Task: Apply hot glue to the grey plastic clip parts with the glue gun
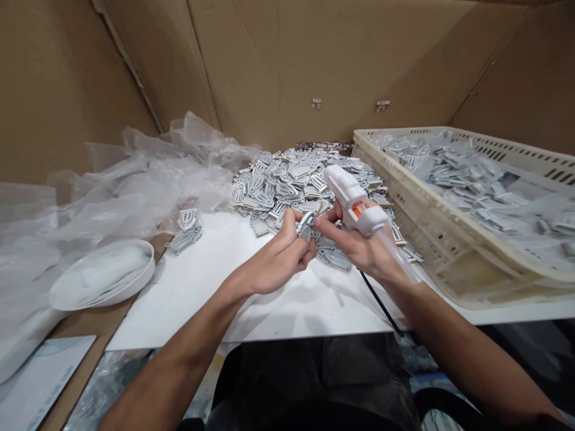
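Pinched between the fingers of my left hand (281, 254) is a small grey-white piece (306, 224). My right hand (359, 242) is wrapped round a white glue gun (353, 200) with an orange part, and its thumb and finger reach the right side of that piece. The gun points up and to the left, over a large heap of similar grey pieces (287, 176). Several more pieces (333, 254) lie just below my hands on the white board (202, 299). The palm side of my right hand is hidden.
A cream plastic crate (422, 233) holding bagged pieces stands on the right. Clear plastic bags (157, 179) pile up at the left, near a white bowl (146, 269). Cardboard walls (269, 72) rise behind. A black cord (381, 302) crosses the board's front edge.
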The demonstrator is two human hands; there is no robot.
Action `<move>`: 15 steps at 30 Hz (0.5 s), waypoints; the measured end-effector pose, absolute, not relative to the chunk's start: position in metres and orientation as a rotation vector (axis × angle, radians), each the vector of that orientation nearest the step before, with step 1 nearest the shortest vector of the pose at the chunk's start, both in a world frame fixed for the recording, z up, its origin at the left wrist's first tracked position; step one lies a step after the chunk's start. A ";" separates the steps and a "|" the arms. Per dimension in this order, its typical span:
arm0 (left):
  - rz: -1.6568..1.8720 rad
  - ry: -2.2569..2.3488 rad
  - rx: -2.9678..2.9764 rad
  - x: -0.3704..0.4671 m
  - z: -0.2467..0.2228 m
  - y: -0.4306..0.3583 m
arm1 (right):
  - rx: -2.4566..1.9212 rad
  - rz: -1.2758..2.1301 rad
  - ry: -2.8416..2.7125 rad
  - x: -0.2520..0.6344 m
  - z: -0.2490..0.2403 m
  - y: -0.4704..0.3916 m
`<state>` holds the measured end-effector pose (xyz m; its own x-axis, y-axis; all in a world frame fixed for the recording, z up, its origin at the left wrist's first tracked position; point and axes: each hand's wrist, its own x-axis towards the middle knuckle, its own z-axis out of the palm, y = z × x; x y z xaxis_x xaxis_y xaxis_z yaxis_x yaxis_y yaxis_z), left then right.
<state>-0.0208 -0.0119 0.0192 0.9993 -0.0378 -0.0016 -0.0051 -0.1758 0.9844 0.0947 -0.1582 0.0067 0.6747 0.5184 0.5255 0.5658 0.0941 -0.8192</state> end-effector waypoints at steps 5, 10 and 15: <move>-0.034 -0.028 1.740 -0.021 0.019 -0.013 | -1.512 -0.076 -0.839 0.093 -0.003 -0.156; -0.079 -0.041 1.635 -0.021 0.023 -0.015 | -1.453 -0.051 -0.888 0.095 -0.005 -0.158; -0.107 -0.036 1.616 -0.020 0.023 -0.013 | -1.461 -0.075 -0.908 0.094 -0.002 -0.160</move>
<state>-0.0204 -0.0129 0.0231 0.9949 -0.0891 -0.0469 0.0427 -0.0489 0.9979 0.0939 -0.1597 -0.0024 0.6777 0.4720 0.5638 0.5578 0.1696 -0.8125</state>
